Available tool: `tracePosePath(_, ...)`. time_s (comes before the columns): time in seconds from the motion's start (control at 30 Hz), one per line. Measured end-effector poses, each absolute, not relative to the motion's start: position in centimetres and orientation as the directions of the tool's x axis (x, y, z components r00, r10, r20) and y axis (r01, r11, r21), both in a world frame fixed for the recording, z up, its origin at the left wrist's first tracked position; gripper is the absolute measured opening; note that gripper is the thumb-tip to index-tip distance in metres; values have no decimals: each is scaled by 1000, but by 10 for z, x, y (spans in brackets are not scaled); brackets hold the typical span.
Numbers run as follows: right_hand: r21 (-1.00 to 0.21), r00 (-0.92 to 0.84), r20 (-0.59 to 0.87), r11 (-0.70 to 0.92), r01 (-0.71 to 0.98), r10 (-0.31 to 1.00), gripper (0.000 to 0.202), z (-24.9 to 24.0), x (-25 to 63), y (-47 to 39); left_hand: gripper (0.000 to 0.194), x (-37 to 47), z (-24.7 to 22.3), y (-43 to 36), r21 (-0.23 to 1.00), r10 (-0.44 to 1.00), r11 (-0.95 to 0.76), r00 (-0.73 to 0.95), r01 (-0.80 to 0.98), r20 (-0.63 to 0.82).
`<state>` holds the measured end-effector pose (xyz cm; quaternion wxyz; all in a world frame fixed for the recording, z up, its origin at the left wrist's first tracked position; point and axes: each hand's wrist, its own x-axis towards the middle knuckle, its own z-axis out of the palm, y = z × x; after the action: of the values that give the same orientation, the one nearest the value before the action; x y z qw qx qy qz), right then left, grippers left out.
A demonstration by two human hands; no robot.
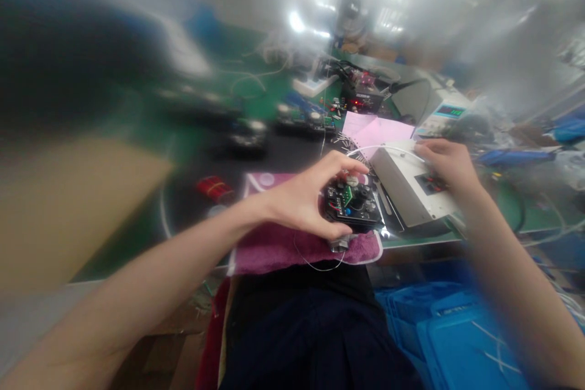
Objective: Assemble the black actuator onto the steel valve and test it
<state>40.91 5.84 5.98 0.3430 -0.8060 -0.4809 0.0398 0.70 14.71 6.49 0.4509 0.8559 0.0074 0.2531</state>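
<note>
My left hand (pixel 307 198) is wrapped round the edges of a black circuit board assembly (pixel 351 202), fingers at its far side and thumb at its near side. The assembly carries a small upright green board and various components. Beneath it lies a purple cloth (pixel 274 250) with a white border. My right hand (pixel 445 161) is at the top of a white metal box (pixel 397 186), its fingers bent together near a white cable (pixel 388 147) that arcs over the box. Whatever those fingertips may hold is hidden.
Tweezers (pixel 382 198) lie between board and box. Behind are pink papers (pixel 377 131), scattered small metal parts and more blurred board assemblies (pixel 249 134). An instrument with a green display (pixel 450 111) stands at the back right. Blue plastic crates (pixel 457 341) sit below the table edge.
</note>
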Motion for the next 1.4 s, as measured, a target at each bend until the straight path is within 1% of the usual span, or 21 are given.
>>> tracePosePath(0.23,-587,527,287,-288,757,800,37,60,407,57,95,6,65,152,768,178,-602,900,-220,398)
tracePosePath(0.37,-576,524,279,-296,762,805,38,61,408,57,104,5,61,152,797,175,-558,905,-233,387)
tracePosePath(0.43,-577,535,273,-309,756,799,38,61,408,57,105,5,61,151,815,186,-529,905,-236,383)
tracePosePath(0.5,-578,542,271,-316,752,796,38,62,408,57,102,5,62,150,830,195,-510,909,-227,368)
tracePosePath(0.73,-576,547,268,-323,751,793,40,61,409,57,81,6,64,152,845,230,-507,918,-172,324)
tracePosePath(0.9,-568,551,276,-329,755,788,41,61,410,56,74,12,41,175,910,310,-399,917,-116,252)
tracePosePath(1.03,-560,545,296,-319,764,784,44,60,410,57,56,17,24,193,948,364,-312,913,-67,184)
tracePosePath(1.3,-563,548,285,-325,760,786,42,61,411,56,55,17,19,196,966,358,-244,919,-80,166)
tracePosePath(1.4,-562,549,279,-329,759,788,42,61,411,56,58,16,21,192,953,376,-289,906,-87,197)
